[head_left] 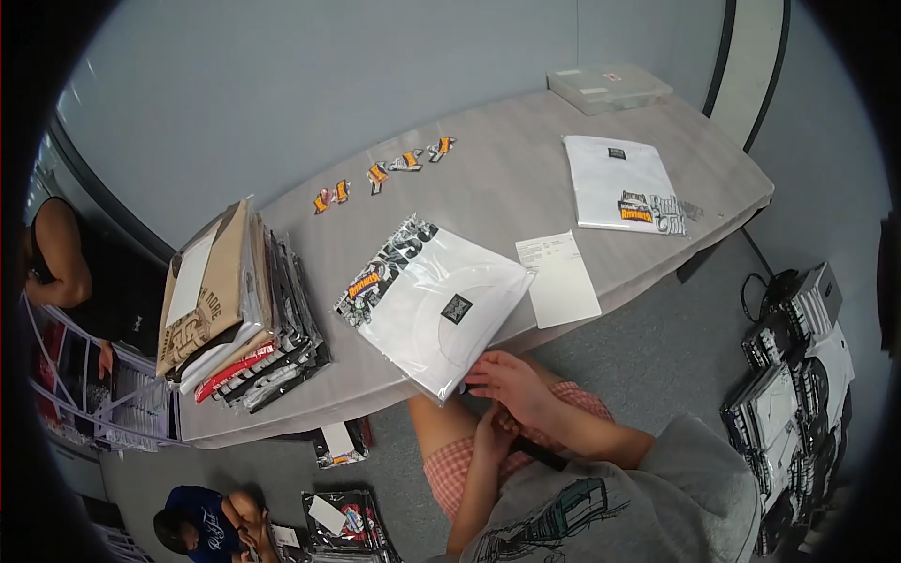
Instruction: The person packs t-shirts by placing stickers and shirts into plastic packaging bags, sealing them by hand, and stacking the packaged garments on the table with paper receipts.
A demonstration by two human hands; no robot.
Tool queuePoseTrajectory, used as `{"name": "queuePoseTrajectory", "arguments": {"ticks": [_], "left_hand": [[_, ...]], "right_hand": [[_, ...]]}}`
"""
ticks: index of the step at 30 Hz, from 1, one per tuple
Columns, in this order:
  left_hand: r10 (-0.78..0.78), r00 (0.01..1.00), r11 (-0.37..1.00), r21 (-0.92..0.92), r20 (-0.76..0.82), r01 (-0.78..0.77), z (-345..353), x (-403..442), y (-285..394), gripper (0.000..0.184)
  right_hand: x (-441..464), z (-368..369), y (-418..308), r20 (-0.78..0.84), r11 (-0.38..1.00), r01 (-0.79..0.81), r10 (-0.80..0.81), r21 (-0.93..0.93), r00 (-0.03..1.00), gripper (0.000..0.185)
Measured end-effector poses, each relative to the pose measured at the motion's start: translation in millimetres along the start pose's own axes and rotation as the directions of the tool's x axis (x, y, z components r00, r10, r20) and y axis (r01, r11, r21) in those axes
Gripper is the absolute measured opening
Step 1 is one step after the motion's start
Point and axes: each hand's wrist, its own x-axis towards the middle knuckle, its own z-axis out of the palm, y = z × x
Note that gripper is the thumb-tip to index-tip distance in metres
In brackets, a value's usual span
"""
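Observation:
A folded white T-shirt in a clear plastic bag lies at a slant on the table, one corner sticking out over the front edge. Its printed strip faces the upper left, and a small black label shows at the collar. My right hand is at that near corner, fingers stretched out and seeming to touch the plastic. Just below it, over my lap, my left hand has its fingers curled. Beside the left hand is a dark, long object; whether it is held cannot be made out.
A tall stack of bagged shirts stands left. Several printed tags line the back. A paper slip, another bagged white shirt and a plastic case lie right. Bagged shirts pile on the floor. Two people are left.

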Motion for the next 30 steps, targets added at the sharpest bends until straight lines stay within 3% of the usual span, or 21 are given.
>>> {"name": "queuePoseTrajectory", "arguments": {"ticks": [4, 7, 11, 17, 19, 23, 25, 30], "left_hand": [[0.002, 0.999, 1.0, -0.014, -0.034, -0.003, 2, -4, 1, 0.016], [0.012, 0.999, 1.0, -0.011, -0.034, -0.012, 5, -7, 2, 0.017], [0.006, 1.0, 0.999, 0.042, -0.011, -0.006, -2, -4, 0, 0.018], [0.011, 1.0, 1.0, 0.003, 0.022, -0.011, -7, -2, 0, 0.016], [0.018, 0.995, 1.0, -0.01, 0.1, -0.017, -10, 0, -1, 0.02], [0.068, 0.997, 0.996, 0.056, -0.025, -0.067, -5, 0, -5, 0.031], [0.029, 0.998, 0.994, 0.103, 0.058, -0.035, -10, 3, -4, 0.04], [0.079, 0.99, 0.994, 0.067, 0.113, -0.087, 8, -10, -1, 0.044]], "right_hand": [[8, 2, 1, 0.026, 0.975, -0.041, 0.036, 0.217, 0.999, 0.019], [5, 10, -6, 0.013, 0.968, -0.069, 0.067, 0.242, 0.998, 0.021], [6, 24, -18, 0.083, 0.979, -0.1, 0.087, 0.178, 0.993, 0.026], [12, 31, -14, 0.167, 0.953, -0.212, 0.178, 0.216, 0.97, 0.046], [10, 29, -10, 0.179, 0.946, -0.243, 0.207, 0.213, 0.962, 0.056], [4, 30, -13, 0.24, 0.914, -0.325, 0.268, 0.242, 0.933, 0.059], [4, 32, -15, 0.323, 0.901, -0.34, 0.249, 0.269, 0.913, 0.059], [6, 29, -6, 0.301, 0.911, -0.361, 0.293, 0.201, 0.907, 0.055]]}}
